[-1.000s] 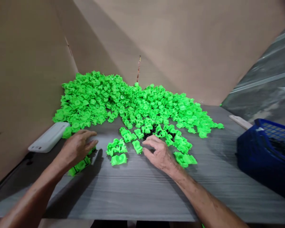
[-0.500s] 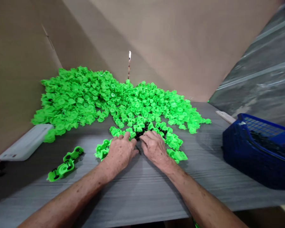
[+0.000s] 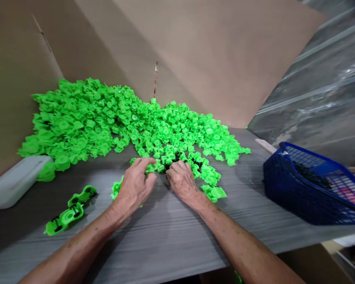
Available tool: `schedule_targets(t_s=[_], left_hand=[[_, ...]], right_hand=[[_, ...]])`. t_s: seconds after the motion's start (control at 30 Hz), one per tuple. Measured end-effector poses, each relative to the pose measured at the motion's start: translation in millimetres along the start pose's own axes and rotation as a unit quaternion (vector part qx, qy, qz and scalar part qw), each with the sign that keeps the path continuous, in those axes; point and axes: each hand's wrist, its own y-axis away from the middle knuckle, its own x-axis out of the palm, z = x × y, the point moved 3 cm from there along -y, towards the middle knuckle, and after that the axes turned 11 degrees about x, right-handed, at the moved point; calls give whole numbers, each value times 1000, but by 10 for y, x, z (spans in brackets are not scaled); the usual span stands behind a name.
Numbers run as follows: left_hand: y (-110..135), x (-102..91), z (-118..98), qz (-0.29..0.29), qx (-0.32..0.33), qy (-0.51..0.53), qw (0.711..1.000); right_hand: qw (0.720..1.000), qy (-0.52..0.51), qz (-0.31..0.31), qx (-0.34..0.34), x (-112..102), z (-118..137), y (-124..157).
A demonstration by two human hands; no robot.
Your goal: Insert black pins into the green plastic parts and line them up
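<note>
Back from the front edge of the tabletop, the right hand curls over black parts, its hold hidden; a light pinch suits. The left hand, half open, seems empty.

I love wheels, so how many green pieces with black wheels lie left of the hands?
2. The nearer green piece lies beside the left forearm; the farther green piece lies just beyond it. More may hide in the pile.
</note>
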Motion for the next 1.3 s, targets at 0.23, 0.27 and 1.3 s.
schedule_targets(t_s=[0.23, 0.27, 1.3], left_hand=[[-15, 7, -30, -11, -277, 469, 839], [-10, 18, -44, -4, -300, 496, 815], [41, 91, -64, 51, -284, 386, 876]], right_hand=[[988, -154, -27, -2, -114, -130, 15], [980, -198, -30, 4, -129, -157, 16], [703, -615, 56, 353, 15, -321, 25]])
